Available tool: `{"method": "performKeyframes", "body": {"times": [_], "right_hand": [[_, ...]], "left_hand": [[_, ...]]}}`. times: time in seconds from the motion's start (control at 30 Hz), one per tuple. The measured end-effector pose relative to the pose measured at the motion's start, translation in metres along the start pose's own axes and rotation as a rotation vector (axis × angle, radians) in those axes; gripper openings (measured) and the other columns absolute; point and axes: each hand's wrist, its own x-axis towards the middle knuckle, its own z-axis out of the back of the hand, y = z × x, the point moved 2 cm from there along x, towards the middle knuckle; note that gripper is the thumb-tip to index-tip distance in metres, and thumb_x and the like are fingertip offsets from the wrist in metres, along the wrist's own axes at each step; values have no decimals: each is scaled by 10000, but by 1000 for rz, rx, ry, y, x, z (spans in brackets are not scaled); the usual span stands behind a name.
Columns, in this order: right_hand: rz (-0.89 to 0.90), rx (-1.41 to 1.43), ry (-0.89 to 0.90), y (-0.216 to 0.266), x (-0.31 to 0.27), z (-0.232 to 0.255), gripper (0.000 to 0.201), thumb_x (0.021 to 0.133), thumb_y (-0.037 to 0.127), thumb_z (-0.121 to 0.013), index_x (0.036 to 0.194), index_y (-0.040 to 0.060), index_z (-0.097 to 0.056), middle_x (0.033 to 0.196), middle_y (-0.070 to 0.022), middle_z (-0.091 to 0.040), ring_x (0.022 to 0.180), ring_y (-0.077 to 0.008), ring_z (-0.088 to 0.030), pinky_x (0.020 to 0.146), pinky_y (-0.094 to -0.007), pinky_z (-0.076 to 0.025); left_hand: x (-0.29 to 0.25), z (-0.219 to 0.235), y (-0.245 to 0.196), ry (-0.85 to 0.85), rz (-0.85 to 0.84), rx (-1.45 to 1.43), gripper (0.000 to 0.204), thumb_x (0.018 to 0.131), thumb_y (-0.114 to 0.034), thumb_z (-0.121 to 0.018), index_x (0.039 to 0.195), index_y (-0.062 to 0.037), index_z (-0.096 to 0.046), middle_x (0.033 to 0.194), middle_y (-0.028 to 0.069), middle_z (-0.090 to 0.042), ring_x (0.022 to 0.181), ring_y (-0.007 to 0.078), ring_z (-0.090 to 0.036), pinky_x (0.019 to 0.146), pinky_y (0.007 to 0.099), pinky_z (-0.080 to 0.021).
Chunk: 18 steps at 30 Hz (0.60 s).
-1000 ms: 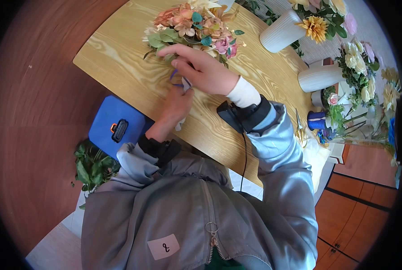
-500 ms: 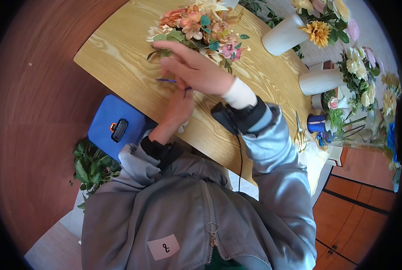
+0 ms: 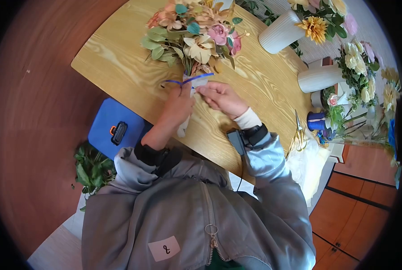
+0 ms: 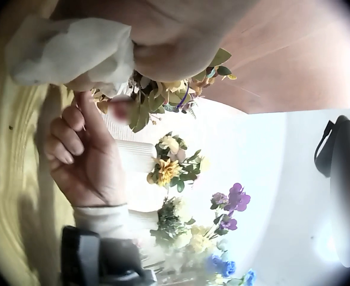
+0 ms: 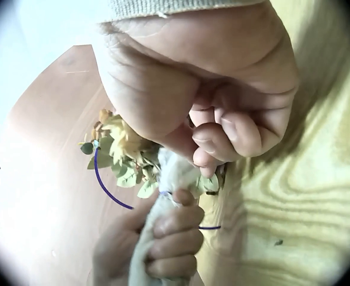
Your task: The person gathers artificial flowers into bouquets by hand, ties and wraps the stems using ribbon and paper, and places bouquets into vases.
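A bouquet [image 3: 198, 48] of peach, pink and cream flowers lies over the table, its stems wrapped in white material. My left hand [image 3: 177, 105] grips this white wrapping [image 4: 73, 53] around the stems, its fingers curled round it in the right wrist view. A narrow blue ribbon [image 3: 201, 77] crosses the wrapping by the left thumb, and its two ends stick out to either side. Just beside, my right hand [image 3: 228, 100] pinches the wrapping's edge between thumb and forefinger, below the flower heads. Its other fingers are curled in.
Gold-handled scissors [image 3: 300, 135] lie at the table's right, near a blue ribbon spool [image 3: 316, 121] and white sheets [image 3: 306, 166]. White ribbed vases [image 3: 279, 32] with flowers stand along the far edge. A blue stool [image 3: 113, 123] is beside the table's left side.
The right hand has drawn back from over the left hand to the wrapping's right side. The bouquet has come closer, and the ribbon ends now spread out to both sides.
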Motion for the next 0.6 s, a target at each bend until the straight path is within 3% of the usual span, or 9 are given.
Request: {"method": "performKeyframes", "body": {"times": [0.1, 0.17, 0.2, 0.27, 0.4, 0.47, 0.6], "right_hand": [[146, 20, 110, -10, 23, -9, 193, 823, 99, -518, 1010, 63, -551, 623, 54, -487, 496, -3, -383, 423, -161, -275], [230, 10, 201, -10, 36, -19, 296, 800, 60, -523, 1095, 62, -503, 744, 20, -550, 602, -37, -473, 501, -187, -378], [226, 7, 209, -11, 41, -22, 296, 800, 60, -523, 1095, 62, -503, 744, 20, -550, 602, -37, -473, 501, -187, -378], [388, -86, 283, 5, 41, -37, 379, 773, 62, -547, 1145, 60, -476, 880, -18, -579, 748, -105, -533, 664, -248, -447], [374, -134, 423, -1, 58, -39, 509, 720, 66, -556, 1211, 84, -424, 896, -8, -546, 811, -118, -519, 730, -262, -436], [412, -222, 477, 12, 52, -44, 383, 780, 115, -521, 1154, 57, -469, 987, -60, -567, 888, -150, -530, 815, -290, -420], [388, -273, 473, 10, 53, -45, 336, 795, 130, -496, 1121, 50, -487, 1005, -69, -558, 906, -151, -522, 821, -283, -414]], "left_hand": [[-9, -1, -9, 64, 80, -112, 355, 872, -437, -371, 812, -93, -432, 538, -41, -368, 398, 68, -333, 358, 223, -286], [-12, 2, -11, 98, 122, -144, 354, 874, -437, -367, 805, -96, -431, 539, -43, -366, 400, 68, -328, 356, 222, -278], [-13, 2, -13, 148, 147, -215, 354, 875, -437, -365, 798, -98, -431, 538, -44, -359, 399, 66, -319, 354, 222, -270], [-15, 4, -15, 197, 171, -291, 354, 876, -437, -363, 791, -100, -431, 538, -46, -353, 398, 63, -310, 352, 223, -263], [-14, 7, -17, 276, 207, -375, 348, 878, -439, -357, 809, -105, -429, 539, -54, -333, 395, 58, -289, 354, 220, -253], [-14, 7, -18, 298, 207, -388, 346, 879, -439, -354, 815, -107, -428, 539, -56, -327, 394, 59, -283, 353, 219, -247], [-14, 7, -20, 292, 222, -387, 345, 881, -441, -345, 829, -110, -424, 538, -58, -326, 389, 58, -276, 350, 215, -242]]}}
